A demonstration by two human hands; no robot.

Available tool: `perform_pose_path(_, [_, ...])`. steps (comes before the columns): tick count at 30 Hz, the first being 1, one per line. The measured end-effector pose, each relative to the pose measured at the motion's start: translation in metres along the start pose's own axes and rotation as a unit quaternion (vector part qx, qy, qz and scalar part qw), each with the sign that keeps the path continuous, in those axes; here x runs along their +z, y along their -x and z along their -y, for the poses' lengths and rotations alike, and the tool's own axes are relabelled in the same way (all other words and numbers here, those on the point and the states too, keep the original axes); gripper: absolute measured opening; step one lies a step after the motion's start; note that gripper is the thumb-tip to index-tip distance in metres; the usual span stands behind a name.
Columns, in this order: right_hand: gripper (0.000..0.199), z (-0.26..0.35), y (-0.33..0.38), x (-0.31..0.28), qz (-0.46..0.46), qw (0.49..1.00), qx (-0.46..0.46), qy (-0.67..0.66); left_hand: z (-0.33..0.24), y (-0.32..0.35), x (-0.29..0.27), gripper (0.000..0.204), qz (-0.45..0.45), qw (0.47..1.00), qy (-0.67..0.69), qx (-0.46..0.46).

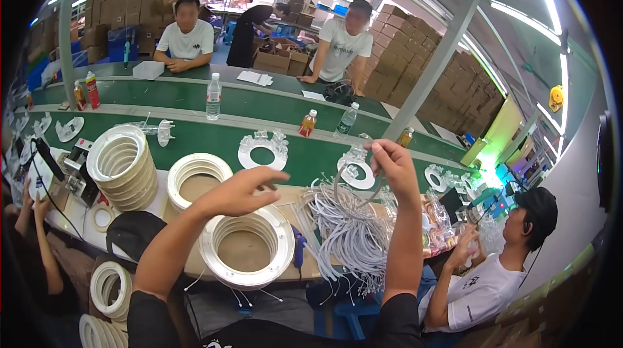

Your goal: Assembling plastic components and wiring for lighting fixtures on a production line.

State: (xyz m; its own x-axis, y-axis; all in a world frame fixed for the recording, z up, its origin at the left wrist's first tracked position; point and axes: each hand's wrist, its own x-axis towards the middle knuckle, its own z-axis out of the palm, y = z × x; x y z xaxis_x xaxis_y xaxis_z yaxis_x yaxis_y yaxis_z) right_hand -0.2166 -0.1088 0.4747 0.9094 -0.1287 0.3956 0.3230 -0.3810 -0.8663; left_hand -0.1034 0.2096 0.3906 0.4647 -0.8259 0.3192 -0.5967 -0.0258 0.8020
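Observation:
My right hand (393,165) is raised over the bench, its thumb and finger pinched on a light grey cable (337,187) that hangs in a curve. Below it lies a large heap of similar grey cables (354,238) with thin white ends hanging over the bench edge. My left hand (245,191) holds nothing, its fingers apart, above a stack of white rings (280,244). Behind it stands another white ring stack (198,165). A blue-handled hand tool (299,248) lies between the near stack and the cables.
A taller ring stack (123,176) stands at the left beside a black cap (136,234). White ring-shaped parts (263,144) lie on the green conveyor (214,134). A co-worker (480,276) sits at the right; bottles (213,96) stand farther back. A grey post (435,62) rises beyond.

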Motion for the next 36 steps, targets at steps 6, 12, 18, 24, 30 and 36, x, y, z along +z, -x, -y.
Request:
perform_pose_path(6, [0.026,0.057,0.002,0.029,0.052,0.998,-0.025,0.04,-0.027,-0.02,0.024,0.07,-0.045,0.998,0.038,0.022])
perform_pose_path(12, [0.02,0.072,0.023,0.056,0.01,0.993,-0.082,0.082,-0.023,0.008,0.016,0.03,-0.029,0.99,0.139,-0.016])
perform_pose_path(18, [0.013,0.061,0.031,0.056,-0.038,0.963,-0.136,0.231,-0.042,0.049,-0.021,0.027,-0.124,0.967,0.2,-0.099])
perform_pose_path(24, [0.014,0.065,0.034,0.066,0.004,0.969,-0.124,0.212,-0.041,0.055,-0.042,0.016,-0.277,0.957,-0.076,-0.045])
perform_pose_path(30, [0.032,0.125,0.071,0.12,0.272,0.942,-0.171,0.099,0.0,0.047,-0.019,0.014,-0.293,0.946,0.138,0.026])
perform_pose_path(36, [0.028,0.068,0.032,0.135,0.101,0.978,-0.099,0.154,-0.021,0.033,0.019,0.016,-0.168,0.919,0.351,0.057])
